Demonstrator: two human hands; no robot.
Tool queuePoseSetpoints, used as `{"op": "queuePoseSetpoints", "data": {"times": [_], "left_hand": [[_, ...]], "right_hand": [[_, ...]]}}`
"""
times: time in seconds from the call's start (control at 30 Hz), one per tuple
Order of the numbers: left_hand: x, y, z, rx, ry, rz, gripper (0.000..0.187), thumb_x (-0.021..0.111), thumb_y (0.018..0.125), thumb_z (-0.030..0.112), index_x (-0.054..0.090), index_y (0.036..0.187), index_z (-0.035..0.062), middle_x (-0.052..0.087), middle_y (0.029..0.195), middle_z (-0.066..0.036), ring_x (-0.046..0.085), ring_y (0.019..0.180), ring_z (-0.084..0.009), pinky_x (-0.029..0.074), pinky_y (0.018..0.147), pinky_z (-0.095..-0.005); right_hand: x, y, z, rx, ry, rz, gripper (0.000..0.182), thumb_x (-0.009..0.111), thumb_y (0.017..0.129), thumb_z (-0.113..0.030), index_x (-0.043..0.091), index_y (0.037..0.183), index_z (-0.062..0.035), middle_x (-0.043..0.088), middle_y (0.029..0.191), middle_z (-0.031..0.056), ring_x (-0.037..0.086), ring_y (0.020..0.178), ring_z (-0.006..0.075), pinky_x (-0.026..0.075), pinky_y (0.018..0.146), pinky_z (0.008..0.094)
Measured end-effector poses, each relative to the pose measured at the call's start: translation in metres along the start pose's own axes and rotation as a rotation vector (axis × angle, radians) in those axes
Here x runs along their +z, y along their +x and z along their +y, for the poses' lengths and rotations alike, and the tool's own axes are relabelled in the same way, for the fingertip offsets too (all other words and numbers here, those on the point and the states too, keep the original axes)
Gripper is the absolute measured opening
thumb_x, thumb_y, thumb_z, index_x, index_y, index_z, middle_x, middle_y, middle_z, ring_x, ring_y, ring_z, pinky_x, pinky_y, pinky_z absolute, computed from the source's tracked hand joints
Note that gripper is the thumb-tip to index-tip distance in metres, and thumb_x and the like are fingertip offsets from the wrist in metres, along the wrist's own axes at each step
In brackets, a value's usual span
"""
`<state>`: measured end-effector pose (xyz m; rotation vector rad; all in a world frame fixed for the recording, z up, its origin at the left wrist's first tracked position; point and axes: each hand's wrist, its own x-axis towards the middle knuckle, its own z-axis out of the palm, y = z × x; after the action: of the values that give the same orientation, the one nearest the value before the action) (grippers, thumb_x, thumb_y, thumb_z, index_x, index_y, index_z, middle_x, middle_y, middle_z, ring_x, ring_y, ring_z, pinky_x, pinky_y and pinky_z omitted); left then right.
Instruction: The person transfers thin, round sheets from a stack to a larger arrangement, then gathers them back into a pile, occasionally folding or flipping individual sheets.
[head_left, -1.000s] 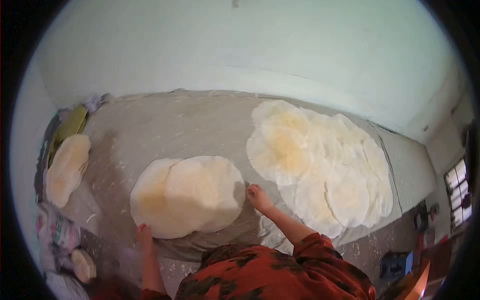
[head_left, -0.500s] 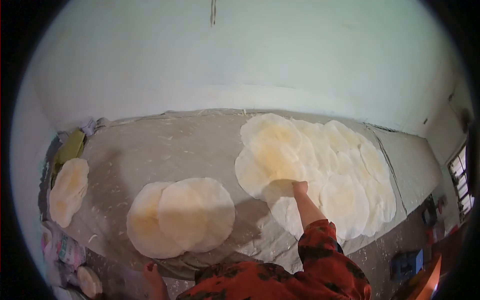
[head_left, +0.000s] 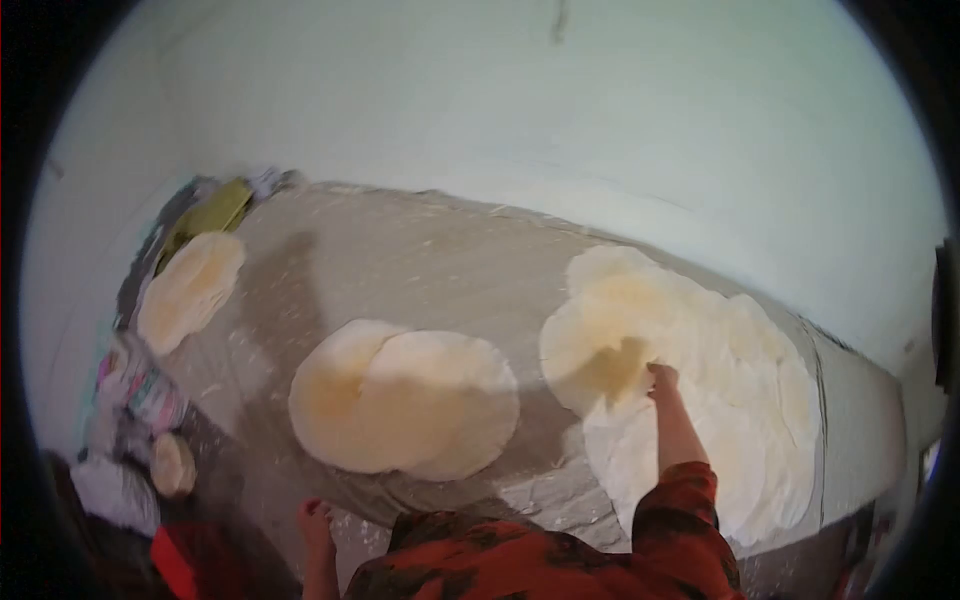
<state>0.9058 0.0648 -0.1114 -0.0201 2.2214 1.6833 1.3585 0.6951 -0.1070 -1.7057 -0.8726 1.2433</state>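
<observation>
Over the spread of overlapping thin round pale sheets on the right is my right hand, its fingers bent together near the sheets' left part; whether it pinches a sheet is too small to tell. My left hand hangs low, below the near edge of the cloth, with its fingers curled and nothing clearly visible in them. Above and right of it lie two overlapping round sheets. A smaller stack of pale sheets rests at the far left.
A grey-brown cloth covers the long surface along a pale wall. At the left are a green cloth, printed bags, a round pale object, a white bag and a red object.
The view has turned and shifted left, so more of the left side shows. My right hand has moved slightly over the sheets, and its fingers look more bent. My left hand shows more fully.
</observation>
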Motion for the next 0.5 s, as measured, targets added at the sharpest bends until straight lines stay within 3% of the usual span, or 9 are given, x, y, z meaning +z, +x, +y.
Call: {"op": "queuePoseSetpoints", "data": {"times": [0.03,0.17,0.23,0.3,0.33,0.4,0.43,0.5], "left_hand": [[0.001,-0.002,0.003,-0.019,-0.057,-0.039,0.02,0.058,0.076,0.01,0.054,0.095,0.0042,0.054,0.088,-0.006,0.054,0.077,-0.0145,0.045,0.063,-0.029],[0.033,-0.002,0.029,-0.021,-0.165,-0.17,0.019,0.06,0.079,0.016,0.055,0.093,0.0046,0.057,0.081,-0.004,0.056,0.072,-0.0156,0.046,0.064,-0.0292],[0.061,-0.009,0.043,-0.082,-0.318,-0.293,0.016,0.059,0.081,0.014,0.054,0.094,0.0044,0.058,0.079,-0.006,0.059,0.069,-0.0164,0.047,0.061,-0.0285],[0.09,-0.02,0.059,-0.243,-0.455,-0.489,0.018,0.057,0.083,0.014,0.053,0.097,0.0039,0.06,0.083,-0.008,0.061,0.072,-0.0186,0.048,0.06,-0.0292],[0.102,-0.027,0.066,-0.334,-0.49,-0.602,0.02,0.057,0.084,0.017,0.053,0.098,0.0037,0.06,0.087,-0.009,0.061,0.075,-0.0201,0.049,0.062,-0.0307],[0.122,-0.036,0.064,-0.512,-0.656,-0.845,0.03,0.055,0.086,0.029,0.052,0.102,0.003,0.059,0.097,-0.013,0.059,0.091,-0.0261,0.049,0.076,-0.0379],[0.129,-0.043,0.074,-0.519,-0.661,-0.851,0.03,0.055,0.086,0.029,0.052,0.102,0.003,0.059,0.097,-0.013,0.059,0.091,-0.0261,0.049,0.076,-0.0379],[0.14,-0.05,0.095,-0.78,-0.908,-1.02,0.043,0.052,0.087,0.04,0.048,0.109,0.0031,0.055,0.107,-0.016,0.052,0.104,-0.0307,0.043,0.091,-0.0452]], "right_hand": [[0.009,-0.002,-0.012,-0.197,-0.054,-0.103,0.022,0.065,0.069,-0.008,0.058,0.088,0.001,0.059,0.078,0.011,0.058,0.063,0.0245,0.048,0.054,0.0384],[0.066,-0.099,-0.123,-0.525,-0.157,-0.416,0.021,0.06,0.073,-0.007,0.058,0.093,0.0001,0.061,0.08,0.0072,0.06,0.065,0.0179,0.05,0.059,0.0307],[0.084,-0.172,-0.176,-0.526,0.019,-0.508,0.016,0.059,0.074,-0.008,0.059,0.088,-0.0017,0.059,0.076,0.0044,0.057,0.064,0.0146,0.047,0.057,0.0284],[0.089,-0.245,-0.216,-0.47,0.357,-0.615,0.023,0.056,0.079,-0.009,0.055,0.099,0.0007,0.061,0.09,0.0086,0.06,0.079,0.0183,0.05,0.07,0.0312],[0.085,-0.264,-0.226,-0.476,0.348,-0.614,0.023,0.056,0.079,-0.009,0.055,0.099,0.0007,0.061,0.09,0.0086,0.06,0.079,0.0183,0.05,0.07,0.0312],[0.075,-0.296,-0.235,-0.401,0.463,-0.753,0.032,0.054,0.081,-0.011,0.051,0.11,0.0015,0.059,0.103,0.0134,0.058,0.095,0.0242,0.049,0.079,0.0353],[0.071,-0.314,-0.235,-0.405,0.455,-0.747,0.032,0.054,0.081,-0.011,0.051,0.11,0.0015,0.059,0.103,0.0134,0.058,0.095,0.0242,0.049,0.079,0.0353],[0.065,-0.348,-0.222,-0.206,0.57,-0.749,0.035,0.052,0.082,-0.013,0.049,0.114,0.0026,0.058,0.106,0.0148,0.057,0.098,0.0258,0.049,0.083,0.0369]]}}
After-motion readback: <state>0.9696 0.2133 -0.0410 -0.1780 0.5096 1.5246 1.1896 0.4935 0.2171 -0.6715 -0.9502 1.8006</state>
